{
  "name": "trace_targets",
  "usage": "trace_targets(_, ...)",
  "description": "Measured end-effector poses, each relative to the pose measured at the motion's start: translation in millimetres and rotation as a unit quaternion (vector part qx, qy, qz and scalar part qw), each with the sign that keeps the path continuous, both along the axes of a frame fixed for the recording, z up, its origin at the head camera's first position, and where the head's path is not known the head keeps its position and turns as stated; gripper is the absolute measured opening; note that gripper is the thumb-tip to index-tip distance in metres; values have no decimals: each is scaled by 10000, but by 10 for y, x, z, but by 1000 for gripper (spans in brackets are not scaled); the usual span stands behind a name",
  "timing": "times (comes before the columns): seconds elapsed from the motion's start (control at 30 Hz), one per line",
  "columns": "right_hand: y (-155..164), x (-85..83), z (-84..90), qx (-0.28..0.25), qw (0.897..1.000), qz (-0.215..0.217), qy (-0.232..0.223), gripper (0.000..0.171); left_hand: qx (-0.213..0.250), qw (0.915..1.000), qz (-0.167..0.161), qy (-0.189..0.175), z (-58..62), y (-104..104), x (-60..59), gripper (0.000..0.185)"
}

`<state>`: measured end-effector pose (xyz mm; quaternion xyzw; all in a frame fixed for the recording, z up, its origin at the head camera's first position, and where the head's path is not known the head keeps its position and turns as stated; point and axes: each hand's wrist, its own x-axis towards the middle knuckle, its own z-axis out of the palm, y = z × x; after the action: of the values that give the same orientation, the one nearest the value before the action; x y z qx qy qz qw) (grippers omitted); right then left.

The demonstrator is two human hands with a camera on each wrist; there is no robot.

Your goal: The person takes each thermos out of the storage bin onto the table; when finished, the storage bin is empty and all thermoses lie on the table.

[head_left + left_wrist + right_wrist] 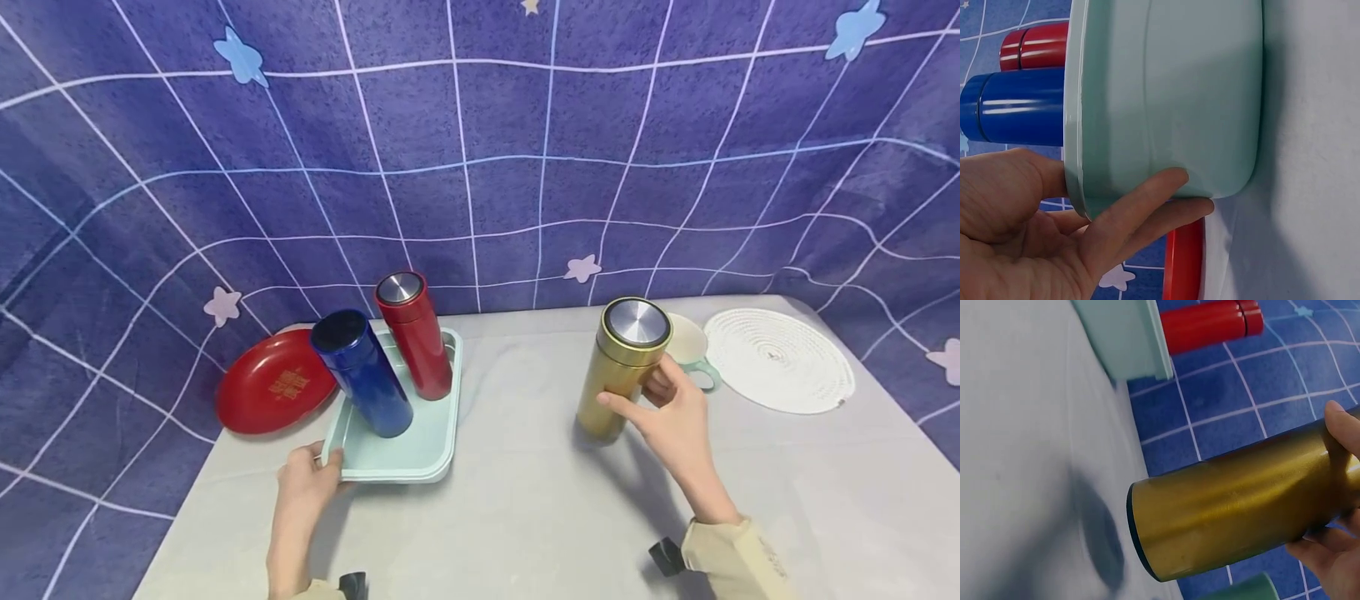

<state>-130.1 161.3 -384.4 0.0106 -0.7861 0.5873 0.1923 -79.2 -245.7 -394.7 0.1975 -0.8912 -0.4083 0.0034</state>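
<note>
My right hand (672,412) grips a gold thermos (619,372) with a silver-topped lid, thumb on one side and fingers on the other. In the right wrist view the base of the gold thermos (1222,506) hangs a little above the table, over its shadow. At the near left corner of a mint-green tray (397,467), my left hand (309,483) pinches the rim, the thumb on top; the left wrist view shows its fingers against the tray's outer wall (1197,112). On the tray stand a blue thermos (367,379) and, behind it, a red thermos (420,342).
A red plate (255,392) lies left of the tray. Behind the gold thermos is a cream cup (688,340) with a green handle, beside a white round woven mat (787,367). A blue grid-patterned curtain (510,200) rises behind the grey-white table (510,517).
</note>
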Motion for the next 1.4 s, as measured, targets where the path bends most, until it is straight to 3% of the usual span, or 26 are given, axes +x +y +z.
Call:
trace_targets(0.2, -21, -54, -91, 2, 9999, -72, -155, 65, -28, 9999, 46, -114, 31, -114, 25, 42)
trace_targets(0.67, 32, -43, -226, -122, 9989, -203, -402, 65, 104, 9999, 4, -124, 18, -67, 20, 42)
trace_targets(0.93, 91, -85, -240, 298, 9986, -257, -360, 67, 104, 9999, -22, -15, 17, -26, -20, 43)
trace_targets(1.13, 109, -62, -225, 368, 9980, -76, -514, 71, 86, 9999, -22, -48, -6, -7, -30, 43)
trace_targets(1.4, 161, 47, -62, 421, 9959, 607, -524, 80, -51, 9999, -62, -72, -2, -8, -28, 44)
